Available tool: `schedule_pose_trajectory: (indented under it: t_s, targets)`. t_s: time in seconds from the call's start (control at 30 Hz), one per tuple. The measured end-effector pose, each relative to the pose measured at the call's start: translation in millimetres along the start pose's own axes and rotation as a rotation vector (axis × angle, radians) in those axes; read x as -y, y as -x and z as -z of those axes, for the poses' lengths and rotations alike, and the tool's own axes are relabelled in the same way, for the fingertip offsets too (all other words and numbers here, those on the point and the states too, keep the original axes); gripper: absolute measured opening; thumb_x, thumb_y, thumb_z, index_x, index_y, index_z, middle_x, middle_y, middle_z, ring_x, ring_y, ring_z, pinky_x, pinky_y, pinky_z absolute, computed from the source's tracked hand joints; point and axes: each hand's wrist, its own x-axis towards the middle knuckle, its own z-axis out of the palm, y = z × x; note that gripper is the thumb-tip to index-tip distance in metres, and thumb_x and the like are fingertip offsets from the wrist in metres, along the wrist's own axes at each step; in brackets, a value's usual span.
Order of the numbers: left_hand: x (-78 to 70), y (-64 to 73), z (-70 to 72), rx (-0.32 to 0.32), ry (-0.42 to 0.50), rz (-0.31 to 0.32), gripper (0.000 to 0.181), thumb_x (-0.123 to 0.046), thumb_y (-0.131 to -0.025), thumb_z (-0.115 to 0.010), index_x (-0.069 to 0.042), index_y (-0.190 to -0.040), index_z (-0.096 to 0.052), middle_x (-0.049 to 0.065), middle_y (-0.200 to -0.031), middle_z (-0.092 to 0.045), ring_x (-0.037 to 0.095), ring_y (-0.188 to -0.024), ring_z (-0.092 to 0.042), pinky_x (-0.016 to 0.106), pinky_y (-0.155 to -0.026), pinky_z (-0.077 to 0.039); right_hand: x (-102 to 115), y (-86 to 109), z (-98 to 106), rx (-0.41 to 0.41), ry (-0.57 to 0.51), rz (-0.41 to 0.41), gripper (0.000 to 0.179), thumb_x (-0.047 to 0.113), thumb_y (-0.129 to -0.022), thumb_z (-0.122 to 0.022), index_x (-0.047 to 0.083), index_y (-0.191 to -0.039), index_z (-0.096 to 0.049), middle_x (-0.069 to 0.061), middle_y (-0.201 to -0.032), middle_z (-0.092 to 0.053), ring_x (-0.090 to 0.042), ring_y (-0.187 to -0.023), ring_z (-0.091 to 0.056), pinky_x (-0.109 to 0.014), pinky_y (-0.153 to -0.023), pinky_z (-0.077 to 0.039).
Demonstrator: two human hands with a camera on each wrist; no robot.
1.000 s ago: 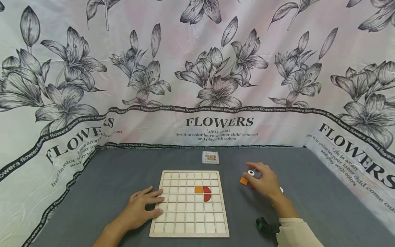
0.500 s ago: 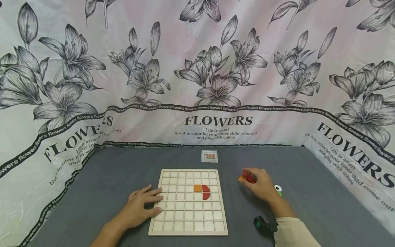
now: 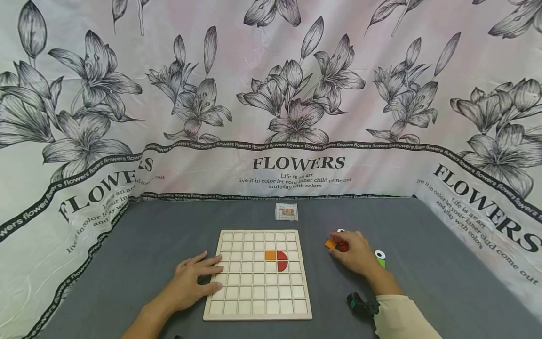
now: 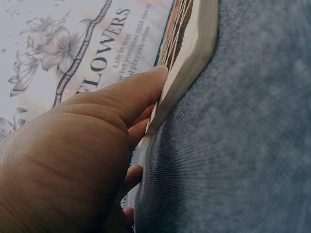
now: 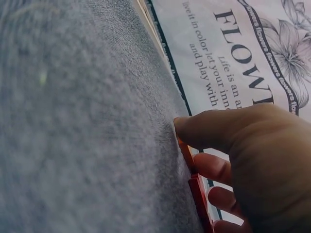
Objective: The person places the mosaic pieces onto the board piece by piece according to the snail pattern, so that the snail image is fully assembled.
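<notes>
A pale wooden grid board (image 3: 237,293) lies on the grey table. An orange square tile (image 3: 270,255) and two red quarter-circle tiles (image 3: 282,266) sit in its cells, the red ones one above the other. My left hand (image 3: 190,281) rests at the board's left edge, fingers spread and thumb tip against its side (image 4: 187,80). My right hand (image 3: 354,252) is bent over loose tiles to the right, an orange tile (image 3: 330,244) and red tile (image 3: 344,246) beside its fingertips. In the right wrist view, I cannot tell whether thumb and fingers pinch the orange tile (image 5: 186,156).
A small picture card (image 3: 286,212) lies behind the board. Near my right wrist are a white ring-marked piece (image 3: 380,254) and a green piece (image 3: 381,262); another white piece (image 3: 341,230) shows behind the hand. A flower-printed curtain (image 3: 296,179) encloses the table's back and sides.
My right hand has lowered over the loose tiles, its thumb and fingers closer together. The red tiles by its fingertips have shifted. The left hand stays at the board.
</notes>
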Motion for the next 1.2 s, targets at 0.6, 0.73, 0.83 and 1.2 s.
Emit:
schedule_pose_trajectory:
  t_s: [0.6,0.73,0.83,1.2]
  targets:
    - [0.3,-0.7,0.4,0.005,-0.008,0.010,0.050,-0.042,-0.087,-0.070,-0.012,-0.126,-0.067,0.006,-0.144,-0.047,0.040,-0.139,-0.023,0.063,-0.105,-0.004,2,2.7,1,0.028,0.015,-0.071,0.032,0.006,-0.078,-0.074,0.004,-0.110,-0.073,-0.015,-0.111,-0.066,-0.033,-0.097,-0.052,-0.051,-0.080,-0.041]
    - [-0.3,-0.4,0.4,0.003,-0.016,0.011,0.050,-0.042,-0.087,-0.071,-0.011,-0.126,-0.067,0.006,-0.144,-0.047,0.040,-0.139,-0.023,0.063,-0.105,-0.004,4,2.5,0,0.001,0.004,-0.065,0.030,0.006,-0.078,-0.075,0.003,-0.108,-0.074,-0.016,-0.110,-0.066,-0.033,-0.096,-0.053,-0.049,-0.078,-0.044]
    - [-1.1,-0.5,0.7,0.004,-0.014,0.008,0.050,-0.041,-0.087,-0.071,-0.011,-0.126,-0.067,0.006,-0.144,-0.047,0.040,-0.139,-0.023,0.063,-0.105,-0.004,6,1.8,1,-0.023,-0.009,-0.055,0.027,0.005,-0.078,-0.076,0.003,-0.105,-0.074,-0.015,-0.106,-0.067,-0.033,-0.094,-0.054,-0.049,-0.075,-0.045]
    - [-0.2,-0.5,0.8,0.006,-0.003,0.013,0.050,-0.042,-0.087,-0.071,-0.011,-0.126,-0.067,0.006,-0.143,-0.048,0.040,-0.139,-0.022,0.063,-0.105,-0.004,21,-3.0,5,-0.067,-0.059,0.029,0.027,0.005,-0.079,-0.077,0.003,-0.106,-0.074,-0.007,-0.102,-0.067,-0.027,-0.094,-0.054,-0.049,-0.077,-0.043]
